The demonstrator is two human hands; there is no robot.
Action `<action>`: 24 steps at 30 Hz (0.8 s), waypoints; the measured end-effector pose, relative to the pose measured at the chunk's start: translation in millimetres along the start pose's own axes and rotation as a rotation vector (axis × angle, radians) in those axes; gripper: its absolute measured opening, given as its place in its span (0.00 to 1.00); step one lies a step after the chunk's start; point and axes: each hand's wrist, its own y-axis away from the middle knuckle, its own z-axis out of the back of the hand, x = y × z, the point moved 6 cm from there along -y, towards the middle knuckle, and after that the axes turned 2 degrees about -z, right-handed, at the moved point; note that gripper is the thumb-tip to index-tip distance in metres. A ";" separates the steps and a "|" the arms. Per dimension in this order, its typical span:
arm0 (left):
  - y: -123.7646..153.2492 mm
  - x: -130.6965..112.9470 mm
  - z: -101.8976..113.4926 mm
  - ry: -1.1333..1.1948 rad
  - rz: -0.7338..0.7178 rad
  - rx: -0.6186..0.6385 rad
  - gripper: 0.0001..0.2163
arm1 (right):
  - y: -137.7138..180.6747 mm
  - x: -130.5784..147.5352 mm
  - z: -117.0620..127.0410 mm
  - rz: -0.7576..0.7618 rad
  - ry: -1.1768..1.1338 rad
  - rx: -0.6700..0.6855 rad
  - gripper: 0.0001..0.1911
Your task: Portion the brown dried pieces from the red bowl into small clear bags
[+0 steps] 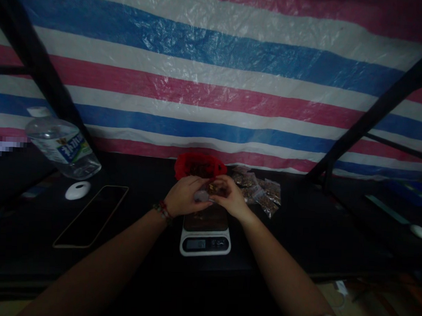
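Observation:
Both hands meet above a white kitchen scale (205,248) with a dark brown top and a small lit display. My right hand (233,198) is closed with fingers and thumb round a small clear plastic bag (216,190) that has dark brown and yellowish bits in it. My left hand (185,196), a beaded bracelet at its wrist, pinches the bag's pale left end. Just behind the hands sits a red bag or liner (181,165) with dark loose bits inside, partly hidden by my fingers. To the right, several small filled clear bags (261,195) lie in a pile.
On the left stand a large clear bottle (63,144), a white oval object (77,190) and a phone (91,216) lying flat on the black table (298,231). A striped plastic sheet (214,83) hangs behind, between dark metal poles (370,113) on both sides.

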 end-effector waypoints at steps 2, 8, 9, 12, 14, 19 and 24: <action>-0.2 -0.3 0.8 -0.008 0.005 -0.003 0.27 | 1.1 -4.8 -1.2 -0.025 -0.045 -0.002 0.27; 0.9 0.5 0.6 -0.007 0.024 -0.017 0.26 | 0.8 6.7 0.4 0.084 0.132 0.022 0.15; 1.0 0.2 -0.5 0.003 0.021 -0.012 0.26 | 0.8 10.9 0.6 0.123 0.155 0.027 0.15; 0.8 -1.0 -2.8 0.044 0.020 -0.016 0.25 | 1.1 17.8 0.5 0.181 0.192 0.026 0.16; 0.4 -1.7 -3.1 0.064 0.023 -0.029 0.25 | 1.6 17.3 -0.7 0.169 0.199 0.018 0.18; -0.3 -0.2 -5.3 0.057 0.038 -0.031 0.32 | 3.1 3.3 -4.3 0.021 0.015 -0.018 0.23; 0.2 1.7 -9.1 0.062 0.062 -0.034 0.29 | 4.1 4.8 -1.9 0.046 0.011 -0.056 0.20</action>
